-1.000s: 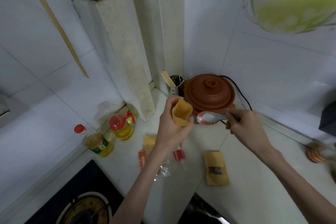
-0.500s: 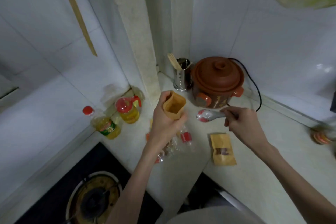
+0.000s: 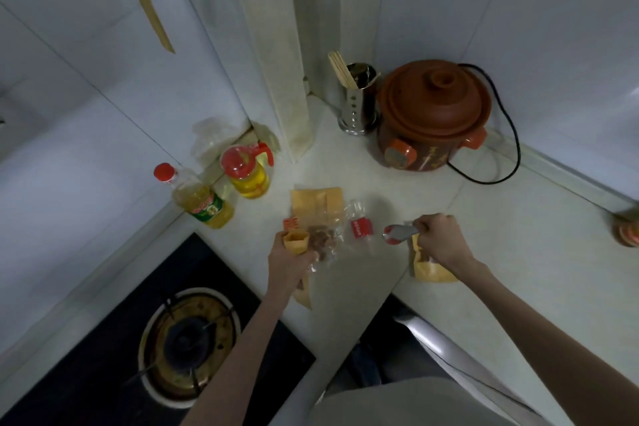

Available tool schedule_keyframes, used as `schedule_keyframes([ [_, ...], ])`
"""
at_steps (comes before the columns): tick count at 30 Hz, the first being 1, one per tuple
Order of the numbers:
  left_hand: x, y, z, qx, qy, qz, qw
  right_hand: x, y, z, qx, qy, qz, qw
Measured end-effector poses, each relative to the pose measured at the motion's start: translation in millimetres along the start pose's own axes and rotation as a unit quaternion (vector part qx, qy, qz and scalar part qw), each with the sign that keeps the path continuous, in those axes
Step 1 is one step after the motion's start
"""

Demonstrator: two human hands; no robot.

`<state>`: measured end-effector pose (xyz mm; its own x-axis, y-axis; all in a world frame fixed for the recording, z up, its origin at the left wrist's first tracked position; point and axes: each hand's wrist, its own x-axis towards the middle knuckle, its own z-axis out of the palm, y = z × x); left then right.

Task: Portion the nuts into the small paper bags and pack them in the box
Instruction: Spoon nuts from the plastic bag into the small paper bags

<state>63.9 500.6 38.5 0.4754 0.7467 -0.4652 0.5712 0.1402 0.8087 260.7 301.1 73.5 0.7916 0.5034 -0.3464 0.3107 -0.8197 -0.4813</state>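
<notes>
1. Pale corner countertop [image 3: 345, 162] between tiled walls.
2. Left hand [image 3: 288, 261], fingers curled round an upright small paper bag [image 3: 295, 241], mouth open upward.
3. Right hand [image 3: 441, 240], fingers clamped on a spoon [image 3: 397, 233], its long axis pointing left toward that bag.
4. Nuts [image 3: 321, 243] lie in a clear plastic bag just right of the held bag; the left hand is nearer.
5. Counts: paper bags, at least three; oil bottles [image 3: 204, 204], two; clay pot [image 3: 432, 114], one. Packing box: not visible.

A tan paper bag [image 3: 295, 241] beside brown nuts [image 3: 321, 241] in clear plastic with red labels. A white and red spoon [image 3: 397, 233]. Two yellow oil bottles [image 3: 204, 204] with red caps stand at the pale countertop's [image 3: 501, 218] left edge; a reddish-brown clay pot [image 3: 432, 114] with orange knobs sits near its back corner.
</notes>
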Motion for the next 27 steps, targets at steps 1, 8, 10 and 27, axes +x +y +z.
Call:
schedule_keyframes([
  [1,3.2,-5.3,-2.5,0.002,0.011,-0.021,1.0,5.4,0.4,4.2,-0.001,-0.011,0.008,1.0],
  [8,32.3,-25.5,0.6,0.058,0.047,-0.101,0.992,37.3,-7.6,28.2,-0.004,-0.01,0.028,1.0],
  [10,37.6,-29.4,5.0,0.057,0.036,-0.112,0.991,43.2,-8.9,32.8,-0.011,-0.021,0.028,0.999],
  [27,56.5,-39.6,19.9,-0.039,-0.034,-0.184,0.982,58.0,-22.0,83.6,0.035,-0.122,-0.07,0.989],
])
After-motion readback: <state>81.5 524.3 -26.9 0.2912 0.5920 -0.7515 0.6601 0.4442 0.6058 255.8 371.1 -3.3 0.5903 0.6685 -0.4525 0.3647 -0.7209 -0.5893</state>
